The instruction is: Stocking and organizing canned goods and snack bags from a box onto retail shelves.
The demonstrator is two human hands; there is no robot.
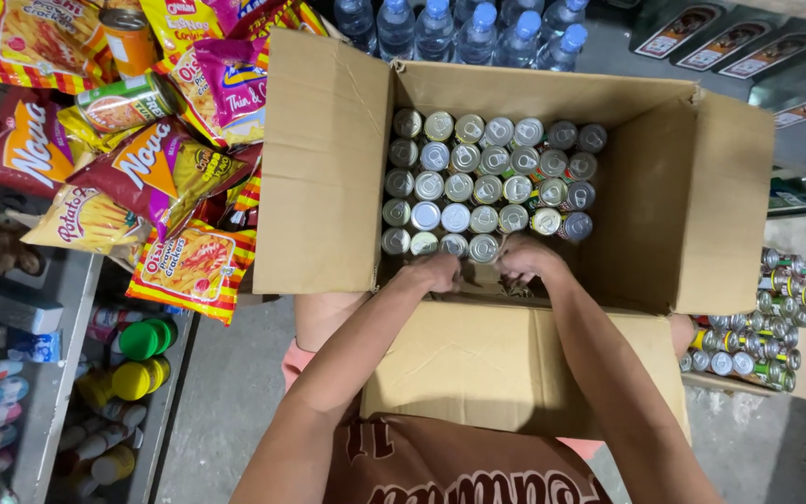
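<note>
At frame centre, silver-topped cans (487,182) are packed in a brown box (326,168), both hands (440,271) (526,259) curled on the nearest row, snack bags (156,168) heaped upper left.

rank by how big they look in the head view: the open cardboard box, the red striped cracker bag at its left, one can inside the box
1. cardboard box
2. cracker bag
3. can, clearly smallest

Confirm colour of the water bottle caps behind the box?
Blue caps, clearest in the head view, past the cardboard box.
</note>
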